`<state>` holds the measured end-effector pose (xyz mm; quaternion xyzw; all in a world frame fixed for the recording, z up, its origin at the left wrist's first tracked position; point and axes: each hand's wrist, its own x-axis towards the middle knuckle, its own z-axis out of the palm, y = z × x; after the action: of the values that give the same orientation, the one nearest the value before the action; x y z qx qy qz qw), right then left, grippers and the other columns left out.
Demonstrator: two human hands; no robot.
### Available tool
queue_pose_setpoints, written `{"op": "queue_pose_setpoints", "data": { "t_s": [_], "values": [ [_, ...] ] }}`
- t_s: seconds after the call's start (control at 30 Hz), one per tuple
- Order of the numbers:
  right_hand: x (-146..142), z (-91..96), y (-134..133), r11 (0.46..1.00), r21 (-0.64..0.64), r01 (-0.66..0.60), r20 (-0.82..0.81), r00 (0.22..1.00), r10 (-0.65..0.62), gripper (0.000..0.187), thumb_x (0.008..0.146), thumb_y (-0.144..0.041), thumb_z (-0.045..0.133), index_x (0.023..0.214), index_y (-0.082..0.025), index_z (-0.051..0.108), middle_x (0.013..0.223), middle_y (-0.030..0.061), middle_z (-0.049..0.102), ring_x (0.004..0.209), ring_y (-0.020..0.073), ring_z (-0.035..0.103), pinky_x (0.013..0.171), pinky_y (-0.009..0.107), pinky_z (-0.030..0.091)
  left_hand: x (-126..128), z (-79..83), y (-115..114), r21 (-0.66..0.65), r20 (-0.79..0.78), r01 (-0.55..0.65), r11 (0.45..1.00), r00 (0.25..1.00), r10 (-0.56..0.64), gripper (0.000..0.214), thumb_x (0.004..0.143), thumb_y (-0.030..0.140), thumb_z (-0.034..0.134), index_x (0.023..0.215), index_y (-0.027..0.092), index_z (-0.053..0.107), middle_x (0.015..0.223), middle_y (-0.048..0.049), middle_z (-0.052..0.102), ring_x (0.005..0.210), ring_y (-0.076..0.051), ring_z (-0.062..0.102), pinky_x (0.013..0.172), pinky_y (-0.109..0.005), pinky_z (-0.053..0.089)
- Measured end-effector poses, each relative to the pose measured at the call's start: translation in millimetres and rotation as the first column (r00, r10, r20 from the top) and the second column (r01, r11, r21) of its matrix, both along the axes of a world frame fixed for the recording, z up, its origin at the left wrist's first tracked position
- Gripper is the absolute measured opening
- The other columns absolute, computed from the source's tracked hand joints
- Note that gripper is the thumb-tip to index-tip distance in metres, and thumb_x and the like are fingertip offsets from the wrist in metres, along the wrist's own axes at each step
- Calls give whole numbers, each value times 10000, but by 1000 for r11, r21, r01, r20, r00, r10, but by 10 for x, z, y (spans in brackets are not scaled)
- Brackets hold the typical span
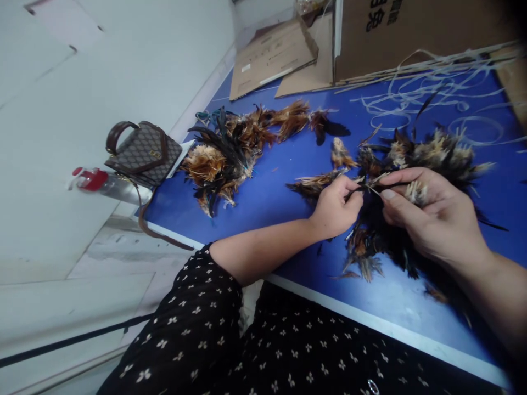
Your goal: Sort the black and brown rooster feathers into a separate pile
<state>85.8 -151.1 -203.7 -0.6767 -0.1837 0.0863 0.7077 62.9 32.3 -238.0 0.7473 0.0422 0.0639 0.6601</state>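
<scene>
Over the blue table (284,181), my left hand (336,207) is closed in a pinch on feathers whose thin ends point toward my other hand. My right hand (432,211) pinches the pale quill of a feather (374,189) between thumb and forefinger, close to the left fingertips. A small tuft of cream feathers (416,193) sits in the curled fingers of that same hand. Dark and brown feathers (364,255) lie beneath both hands. Just beyond them spreads a pile of black, brown and cream feathers (436,151).
Another feather heap (222,159) lies at the left of the table, near a patterned handbag (144,151) and a plastic bottle with a red cap (111,184). Tangled white plastic strapping (436,88) lies at the back right. Cardboard (272,55) and a large carton (411,38) stand behind.
</scene>
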Motion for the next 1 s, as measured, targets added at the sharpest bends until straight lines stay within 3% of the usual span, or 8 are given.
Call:
{"op": "queue_pose_setpoints", "data": {
  "t_s": [0.17, 0.33, 0.5, 0.63, 0.73, 0.87, 1.0],
  "values": [
    [10, 43, -52, 1000, -7, 20, 71, 997, -19, 387, 984, -491, 931, 1236, -230, 797, 749, -4, 638, 575, 130, 545, 535, 240, 442, 72, 30, 32, -146, -82, -51, 988, 996, 39, 101, 1029, 154, 647, 980, 205, 575, 719, 57, 622, 608, -66, 537, 625, -209, 397],
    [60, 204, -67, 979, 148, 143, 114, 980, -160, 426, 870, -453, 1043, 1134, -210, 812, 733, -8, 638, 541, 121, 520, 519, 260, 450, 147, 221, 149, -387, -268, -188, 903, 960, 85, 102, 1067, 114, 543, 1022, 198, 577, 671, 84, 549, 449, -36, 338, 480, -203, 204],
    [181, 127, -10, 949, 228, 218, -3, 975, -223, 509, 783, -484, 1092, 1033, -185, 764, 620, -46, 522, 492, 111, 400, 454, 252, 343, 115, 324, 197, -566, -186, -85, 820, 982, -27, 79, 1089, 133, 573, 1028, 182, 579, 684, 67, 566, 460, -24, 312, 476, -180, 188],
    [220, 87, -8, 957, 197, 212, -83, 976, -199, 519, 783, -516, 1071, 1006, -179, 746, 599, -43, 505, 487, 111, 374, 447, 249, 321, 92, 309, 203, -616, -121, -15, 788, 990, -76, 53, 1103, 207, 613, 1068, 169, 623, 698, 60, 563, 470, -20, 300, 475, -174, 191],
    [218, 125, -25, 957, 216, 193, -99, 980, -175, 421, 828, -456, 1012, 1021, -174, 766, 585, -50, 462, 498, 112, 354, 459, 243, 316, 63, 314, 198, -632, -64, 33, 774, 993, -95, 166, 1122, 324, 628, 1121, 164, 673, 723, 53, 553, 488, -23, 307, 477, -178, 197],
    [231, 188, -41, 951, 247, 187, -168, 975, -148, 297, 810, -357, 891, 1009, -165, 785, 648, -8, 536, 486, 110, 364, 468, 255, 322, 6, 312, 180, -610, 0, 100, 786, 992, -126, 358, 1101, 513, 665, 1199, 176, 736, 727, 54, 536, 505, -30, 309, 481, -192, 206],
    [195, 209, -34, 960, 222, 171, -110, 983, -149, 222, 852, -320, 850, 1010, -176, 790, 724, 14, 593, 504, 118, 433, 498, 270, 378, -11, 251, 144, -579, 91, 151, 802, 989, -121, 389, 1015, 525, 782, 1145, 159, 781, 786, 26, 607, 549, -35, 409, 494, -204, 273]
  ]
}}
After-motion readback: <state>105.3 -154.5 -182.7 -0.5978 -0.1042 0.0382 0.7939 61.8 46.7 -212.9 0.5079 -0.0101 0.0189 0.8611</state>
